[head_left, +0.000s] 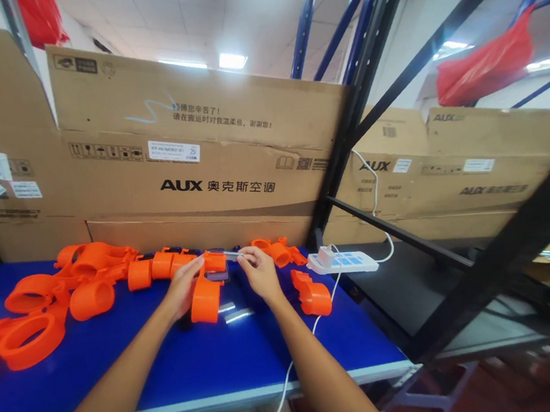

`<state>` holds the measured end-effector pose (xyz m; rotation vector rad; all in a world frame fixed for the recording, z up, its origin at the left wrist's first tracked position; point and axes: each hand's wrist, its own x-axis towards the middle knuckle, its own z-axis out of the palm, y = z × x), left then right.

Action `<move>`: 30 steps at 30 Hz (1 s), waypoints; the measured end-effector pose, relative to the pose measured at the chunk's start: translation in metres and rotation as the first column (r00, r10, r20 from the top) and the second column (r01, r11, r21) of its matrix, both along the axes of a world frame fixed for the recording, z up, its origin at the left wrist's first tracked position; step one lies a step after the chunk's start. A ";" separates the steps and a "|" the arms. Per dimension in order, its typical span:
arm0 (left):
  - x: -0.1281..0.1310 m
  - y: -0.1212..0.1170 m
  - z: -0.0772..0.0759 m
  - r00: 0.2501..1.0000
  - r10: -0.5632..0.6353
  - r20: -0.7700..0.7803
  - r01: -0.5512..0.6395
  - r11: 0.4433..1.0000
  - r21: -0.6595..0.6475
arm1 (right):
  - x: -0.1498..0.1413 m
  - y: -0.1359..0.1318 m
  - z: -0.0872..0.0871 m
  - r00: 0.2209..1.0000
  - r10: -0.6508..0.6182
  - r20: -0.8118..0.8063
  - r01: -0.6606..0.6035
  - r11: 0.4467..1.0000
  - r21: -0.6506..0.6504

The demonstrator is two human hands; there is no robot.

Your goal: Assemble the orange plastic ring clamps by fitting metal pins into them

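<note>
My left hand (185, 287) grips an orange plastic ring piece (205, 301) above the blue tabletop. Between the fingertips of my right hand (261, 271) is a thin silvery strip (232, 255), whose left end meets the upper part of that orange piece. Two short metal strips (238, 315) lie on the table just below. Behind my hands sits a small dark flat object (224, 274), partly covered. A row of orange rings (162, 264) stands left of my left hand, and another orange ring piece (315, 295) rests right of my right wrist.
Several orange ring pieces (35, 339) heap up on the left of the blue table (125, 371). A white power strip (344, 261) sits at the right, its cable (286, 382) hanging over the front edge. Cardboard panels (227, 145) wall the back; black frame posts (344, 157) rise at right.
</note>
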<state>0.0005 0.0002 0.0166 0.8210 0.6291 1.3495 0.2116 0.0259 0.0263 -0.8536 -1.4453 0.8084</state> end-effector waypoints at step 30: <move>-0.001 0.002 -0.004 0.994 0.070 -0.078 -0.064 0.996 0.069 | -0.003 -0.008 0.001 0.993 0.064 -0.097 -0.071 0.995 -0.075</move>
